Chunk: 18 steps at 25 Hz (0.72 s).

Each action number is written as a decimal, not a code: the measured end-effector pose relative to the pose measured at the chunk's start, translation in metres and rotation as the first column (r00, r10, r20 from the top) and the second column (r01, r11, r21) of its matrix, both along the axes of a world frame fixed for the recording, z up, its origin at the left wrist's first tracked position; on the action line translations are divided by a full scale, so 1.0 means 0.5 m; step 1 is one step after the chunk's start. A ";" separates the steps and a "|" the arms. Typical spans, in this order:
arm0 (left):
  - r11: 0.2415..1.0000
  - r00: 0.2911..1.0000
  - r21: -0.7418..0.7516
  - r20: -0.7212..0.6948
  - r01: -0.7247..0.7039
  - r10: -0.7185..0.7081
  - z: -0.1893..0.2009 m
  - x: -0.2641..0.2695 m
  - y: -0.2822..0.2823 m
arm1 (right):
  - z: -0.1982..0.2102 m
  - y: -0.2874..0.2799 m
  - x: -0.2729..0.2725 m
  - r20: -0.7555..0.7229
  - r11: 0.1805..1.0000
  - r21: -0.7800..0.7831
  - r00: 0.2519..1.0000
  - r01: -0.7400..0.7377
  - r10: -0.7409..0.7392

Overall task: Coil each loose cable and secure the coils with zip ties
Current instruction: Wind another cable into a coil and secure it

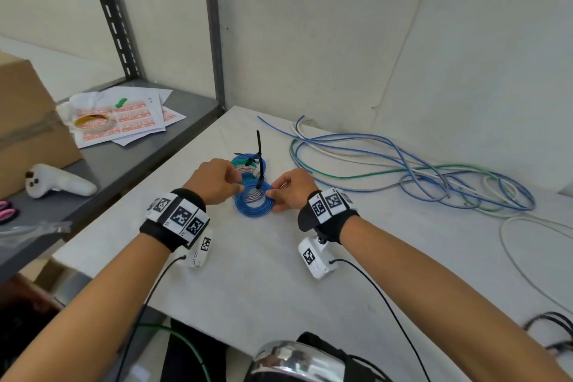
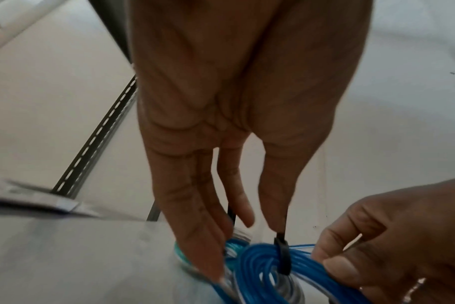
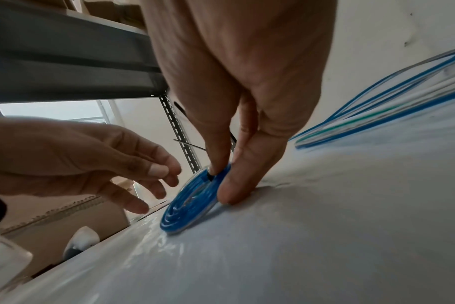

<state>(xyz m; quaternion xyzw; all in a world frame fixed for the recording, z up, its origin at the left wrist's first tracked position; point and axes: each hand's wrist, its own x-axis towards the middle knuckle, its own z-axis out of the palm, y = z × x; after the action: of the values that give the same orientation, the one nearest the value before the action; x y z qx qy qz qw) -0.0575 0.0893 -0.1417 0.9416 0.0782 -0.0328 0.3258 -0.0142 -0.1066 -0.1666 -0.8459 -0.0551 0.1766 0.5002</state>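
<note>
A flat blue cable coil [image 1: 254, 209] lies on the white table [image 1: 279, 273] between my hands. A black zip tie [image 1: 259, 164] is looped round its far rim, tail sticking up; the wrist view shows the tie [image 2: 283, 257] wrapped over the strands. My right hand [image 1: 273, 192] pinches the coil's right rim between thumb and forefinger [image 3: 221, 181]. My left hand [image 1: 237, 184] has nearly straight fingers reaching down to the coil's left rim [image 2: 247, 226]. Just behind lies a second blue and green coil [image 1: 245, 166], tied with its own zip tie. A tangle of loose cables [image 1: 403, 164] is spread at the right.
A grey metal shelf [image 1: 124, 164] adjoins the table on the left, with a cardboard box [image 1: 28, 133], tape roll [image 1: 91, 121], printed sheets and a white controller [image 1: 59, 184]. A white cable [image 1: 511, 251] loops near the right edge. The wall stands close behind.
</note>
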 end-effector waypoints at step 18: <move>0.873 0.879 -0.136 -0.031 0.468 -0.476 0.009 0.149 -0.450 | 0.015 -0.482 0.088 0.350 0.721 -0.513 0.880 0.467 -0.321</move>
<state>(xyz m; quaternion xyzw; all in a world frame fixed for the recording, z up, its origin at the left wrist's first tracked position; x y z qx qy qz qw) 0.0170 -0.1355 -0.1371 0.9085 -0.1458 -0.1462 0.3633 0.0298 -0.3476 -0.1590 -0.9641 0.1251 -0.0282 0.2324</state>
